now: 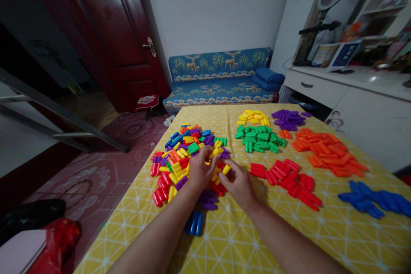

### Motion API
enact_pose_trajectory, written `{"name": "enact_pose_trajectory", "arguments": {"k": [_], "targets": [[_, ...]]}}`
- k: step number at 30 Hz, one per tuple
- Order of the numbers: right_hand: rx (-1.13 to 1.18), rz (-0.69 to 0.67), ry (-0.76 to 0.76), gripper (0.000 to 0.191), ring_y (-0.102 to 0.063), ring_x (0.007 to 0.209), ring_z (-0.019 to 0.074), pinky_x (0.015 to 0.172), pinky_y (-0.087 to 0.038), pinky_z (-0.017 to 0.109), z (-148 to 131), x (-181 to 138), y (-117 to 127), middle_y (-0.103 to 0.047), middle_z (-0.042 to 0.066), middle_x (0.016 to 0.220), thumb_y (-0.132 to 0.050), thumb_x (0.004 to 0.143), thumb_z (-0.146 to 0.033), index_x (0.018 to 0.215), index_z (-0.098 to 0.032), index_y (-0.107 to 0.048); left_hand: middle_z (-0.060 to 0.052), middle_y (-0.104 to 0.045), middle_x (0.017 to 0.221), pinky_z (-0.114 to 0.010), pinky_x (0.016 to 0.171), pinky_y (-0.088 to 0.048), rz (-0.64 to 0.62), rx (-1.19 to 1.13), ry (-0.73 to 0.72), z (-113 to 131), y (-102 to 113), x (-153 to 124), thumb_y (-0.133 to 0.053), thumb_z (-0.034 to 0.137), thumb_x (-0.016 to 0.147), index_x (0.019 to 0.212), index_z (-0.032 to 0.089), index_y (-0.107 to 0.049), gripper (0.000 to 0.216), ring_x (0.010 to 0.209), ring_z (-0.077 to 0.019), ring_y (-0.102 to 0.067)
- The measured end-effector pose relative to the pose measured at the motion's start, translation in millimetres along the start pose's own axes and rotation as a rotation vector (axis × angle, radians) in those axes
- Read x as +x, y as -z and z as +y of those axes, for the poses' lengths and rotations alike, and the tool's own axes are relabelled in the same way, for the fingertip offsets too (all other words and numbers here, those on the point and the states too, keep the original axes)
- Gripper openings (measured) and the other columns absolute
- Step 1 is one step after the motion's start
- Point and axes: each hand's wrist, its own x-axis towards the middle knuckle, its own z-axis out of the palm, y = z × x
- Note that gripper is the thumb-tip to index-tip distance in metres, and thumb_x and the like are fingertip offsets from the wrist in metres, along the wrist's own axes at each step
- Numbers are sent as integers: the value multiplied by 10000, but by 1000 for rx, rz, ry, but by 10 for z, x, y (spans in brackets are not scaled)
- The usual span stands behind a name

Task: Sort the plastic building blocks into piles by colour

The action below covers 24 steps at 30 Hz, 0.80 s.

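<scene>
A heap of mixed plastic toy building pieces (176,169), in several colours, lies on the left part of the table. At its right side, my left hand (201,167) has its thumb and fingers closed on a yellow building piece (216,152). My right hand (239,185) is just beside it, pinching another yellow piece (226,169) between thumb and fingertips. More yellow and red pieces lie below and between the hands, partly hidden by the fingers. A blue piece (194,223) rests near my left forearm.
Single-colour piles spread across the right side: yellow (255,117), purple (288,120), green (259,138), orange (330,152), red (290,180) and blue (375,199). A yellow patterned cloth (231,239) covers the table. Behind it stands a blue sofa (218,87); a white cabinet (362,111) is at right.
</scene>
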Motion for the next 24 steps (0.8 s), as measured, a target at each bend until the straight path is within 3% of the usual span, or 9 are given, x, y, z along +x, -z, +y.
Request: {"name": "enact_pose_trajectory", "arguments": {"k": [5,8,13,17,24], "targets": [[210,119,-72,354,-670,731,176,659,-570,293,12,47,15,-697,53,952,-637,833,-364,1146,-209,-583,-79,-701,1074,-313,850,-533,34,-2,-10,-31,12,55,-546,208,900,1109,191,-595,216,985,-196,-670],[281,166,-120,368,-676,752,184,690,-570,312,-3,83,43,-696,73,1015,-629,842,-420,1133,-200,-582,-92,-681,1147,-354,964,-497,14,-40,-55,-7,34,76,-520,155,889,1081,185,-640,228,1108,-214,-628],[253,189,-142,356,-660,749,191,680,-549,312,-19,86,75,-690,67,962,-571,879,-451,1128,-196,-595,-73,-732,1018,-324,850,-526,-114,-114,29,2,35,63,-570,285,907,1070,187,-678,218,940,-208,-679],[259,151,-148,302,-658,749,193,687,-541,312,9,78,73,-674,42,908,-572,878,-461,1041,-208,-597,-72,-743,990,-292,779,-528,-215,-160,22,-1,6,48,-606,275,881,1047,174,-685,210,870,-200,-690],[303,216,-183,250,-635,679,175,591,-509,287,8,99,125,-671,18,869,-510,910,-488,944,-242,-536,-78,-736,900,-282,708,-522,-149,-103,-11,-31,6,56,-546,234,910,986,148,-671,170,784,-191,-679]]}}
